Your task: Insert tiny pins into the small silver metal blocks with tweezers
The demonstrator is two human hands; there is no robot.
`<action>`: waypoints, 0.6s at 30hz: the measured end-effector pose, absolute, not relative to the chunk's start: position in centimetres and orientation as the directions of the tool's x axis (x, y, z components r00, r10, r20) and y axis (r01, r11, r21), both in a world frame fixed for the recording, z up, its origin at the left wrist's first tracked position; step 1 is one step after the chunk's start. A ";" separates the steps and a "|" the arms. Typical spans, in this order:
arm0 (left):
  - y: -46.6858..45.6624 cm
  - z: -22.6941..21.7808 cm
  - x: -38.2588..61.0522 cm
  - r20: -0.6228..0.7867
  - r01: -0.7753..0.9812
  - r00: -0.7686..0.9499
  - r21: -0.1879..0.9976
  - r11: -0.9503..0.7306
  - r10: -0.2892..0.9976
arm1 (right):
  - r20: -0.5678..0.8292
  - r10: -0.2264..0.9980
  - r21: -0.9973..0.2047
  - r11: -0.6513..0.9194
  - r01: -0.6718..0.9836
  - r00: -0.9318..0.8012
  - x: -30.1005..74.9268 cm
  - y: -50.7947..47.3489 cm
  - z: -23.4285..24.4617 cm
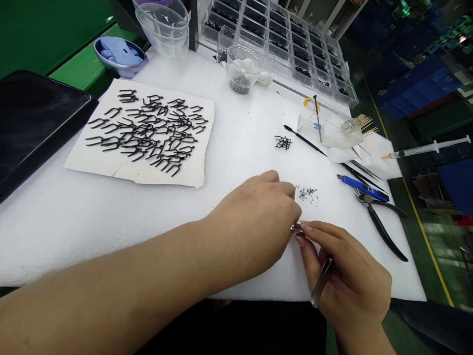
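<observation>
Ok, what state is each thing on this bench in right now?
Left hand, fingers pinched on a small silver piece.
Right hand, closed around slim metal tweezers.
Black fork-shaped parts, spread loose on white paper sheet.
Black-handled pliers, lying flat, untouched.
Clear plastic cup, upright, grey bits at bottom.
Clear syringe, lying on its side.
</observation>
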State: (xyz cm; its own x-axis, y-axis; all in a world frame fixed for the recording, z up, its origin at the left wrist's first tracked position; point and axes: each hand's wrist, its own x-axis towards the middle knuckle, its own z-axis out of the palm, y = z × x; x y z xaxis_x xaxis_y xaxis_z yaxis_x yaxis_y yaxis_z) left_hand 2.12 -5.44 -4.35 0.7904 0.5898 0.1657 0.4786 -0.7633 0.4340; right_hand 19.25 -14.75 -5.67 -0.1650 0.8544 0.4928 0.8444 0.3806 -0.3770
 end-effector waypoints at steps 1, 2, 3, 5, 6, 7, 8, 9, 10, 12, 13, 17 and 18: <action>-5.5 -4.4 2.1 0.168 0.482 0.787 0.435 -0.761 0.594 | 0.493 0.855 -0.379 0.379 0.844 -0.162 19.2 -14.7 -5.7; -5.5 -4.4 2.1 0.169 0.483 0.785 0.435 -0.760 0.596 | 0.493 0.855 -0.380 0.379 0.843 -0.162 19.2 -14.7 -5.7; -5.5 -4.4 2.1 0.167 0.485 0.785 0.434 -0.759 0.597 | 0.494 0.854 -0.381 0.383 0.842 -0.165 19.3 -14.7 -5.7; -5.5 -4.4 2.0 0.164 0.481 0.788 0.437 -0.760 0.593 | 0.494 0.852 -0.380 0.389 0.839 -0.171 19.3 -14.7 -5.6; -5.4 -4.4 2.0 0.162 0.478 0.790 0.442 -0.759 0.591 | 0.493 0.853 -0.380 0.391 0.838 -0.174 19.3 -14.7 -5.6; -5.4 -4.4 2.0 0.161 0.473 0.792 0.447 -0.759 0.589 | 0.492 0.854 -0.383 0.389 0.838 -0.172 19.3 -14.7 -5.6; -5.4 -4.4 2.0 0.161 0.469 0.794 0.453 -0.759 0.586 | 0.490 0.855 -0.388 0.387 0.836 -0.168 19.3 -14.7 -5.5; -5.3 -4.4 2.0 0.160 0.465 0.796 0.457 -0.758 0.584 | 0.490 0.856 -0.396 0.387 0.833 -0.165 19.3 -14.7 -5.5; -5.3 -4.4 2.0 0.159 0.464 0.797 0.459 -0.758 0.583 | 0.487 0.859 -0.407 0.384 0.829 -0.158 19.3 -14.7 -5.5; -5.2 -4.3 2.0 0.154 0.466 0.796 0.462 -0.755 0.586 | 0.492 0.860 -0.426 0.374 0.824 -0.137 19.2 -14.7 -5.4; -5.2 -4.2 2.0 0.149 0.469 0.794 0.467 -0.750 0.589 | 0.495 0.859 -0.429 0.370 0.824 -0.127 19.2 -14.7 -5.4; -5.4 -4.0 2.1 0.125 0.488 0.787 0.474 -0.733 0.605 | 0.501 0.848 -0.407 0.408 0.817 -0.173 19.3 -14.6 -5.5; -5.4 -4.0 2.2 0.119 0.493 0.787 0.468 -0.733 0.605 | 0.495 0.847 -0.400 0.420 0.814 -0.194 19.3 -14.6 -5.5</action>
